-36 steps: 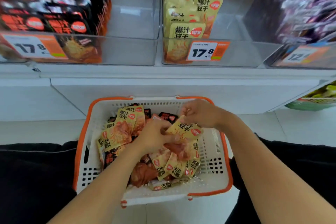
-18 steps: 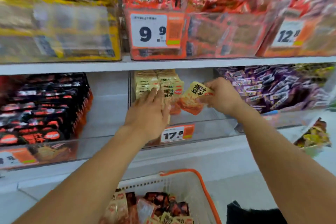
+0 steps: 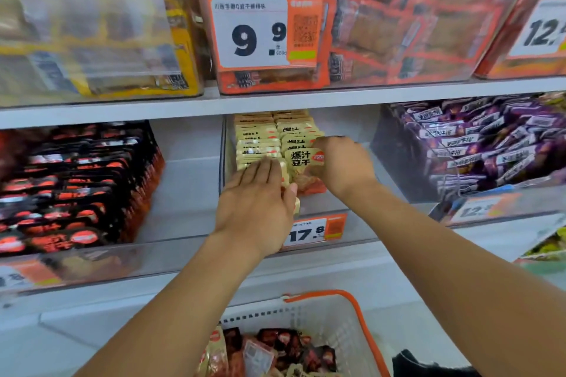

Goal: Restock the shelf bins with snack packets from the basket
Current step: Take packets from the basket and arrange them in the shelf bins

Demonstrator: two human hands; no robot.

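Observation:
A clear shelf bin (image 3: 361, 223) with a 17.8 price tag holds two rows of upright yellow snack packets (image 3: 260, 139). My right hand (image 3: 343, 165) grips one yellow packet (image 3: 303, 168) at the front of the right row, inside the bin. My left hand (image 3: 257, 208) lies flat, fingers together, against the front of the left row; a packet edge shows under its palm. The white basket with an orange rim (image 3: 346, 324) sits low in view with several black and yellow packets (image 3: 275, 352) in it.
To the left a bin of black and red packets (image 3: 76, 187) is half filled, with bare room on its right side. A bin of purple packets (image 3: 477, 144) stands at the right. The upper shelf (image 3: 306, 98) carries yellow and orange packets behind price tags.
Both hands rose from the basket to the shelf with yellow packets. Since half a second ago the right hand's packet has gone down into the bin's right row and the left hand presses the left row.

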